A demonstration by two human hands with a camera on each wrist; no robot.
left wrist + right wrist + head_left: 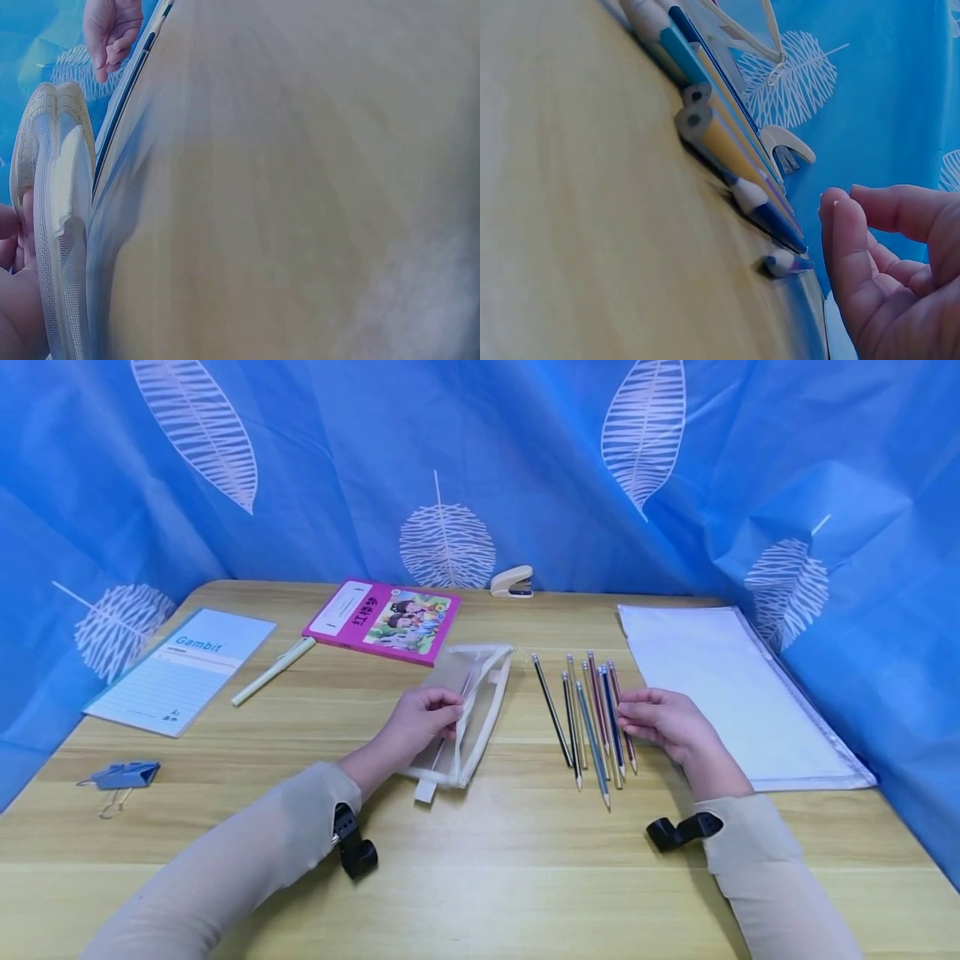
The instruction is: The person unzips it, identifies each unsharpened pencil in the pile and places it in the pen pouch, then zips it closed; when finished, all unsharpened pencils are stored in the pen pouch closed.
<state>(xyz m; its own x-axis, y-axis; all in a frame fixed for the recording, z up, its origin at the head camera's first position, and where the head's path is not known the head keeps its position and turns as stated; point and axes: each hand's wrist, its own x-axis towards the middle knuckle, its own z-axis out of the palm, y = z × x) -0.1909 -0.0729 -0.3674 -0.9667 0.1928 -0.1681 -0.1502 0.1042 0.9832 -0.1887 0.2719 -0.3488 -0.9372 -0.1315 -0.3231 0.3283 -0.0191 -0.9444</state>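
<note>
head view: left hand [416,722] pinches the rim of a mesh pouch [491,702] near centre; thin purple line shows through, nature unclear. right of it, a strip of tabletop [517,768], then pencils [593,743], then right hand [667,722] just beside, fingers bent, tips together. far edge meets blue curtain [555,527]. clips [135,774], notebook [183,672], pen [273,672] left; book [386,620], stapler [513,582] far; white sheet [735,693] right.

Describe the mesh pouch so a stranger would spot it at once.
On the table, find the pink book at the back. In front of it, left of the pencils, the left hand pinches the pouch. Among these neighbours, only it is see-through mesh.
</note>
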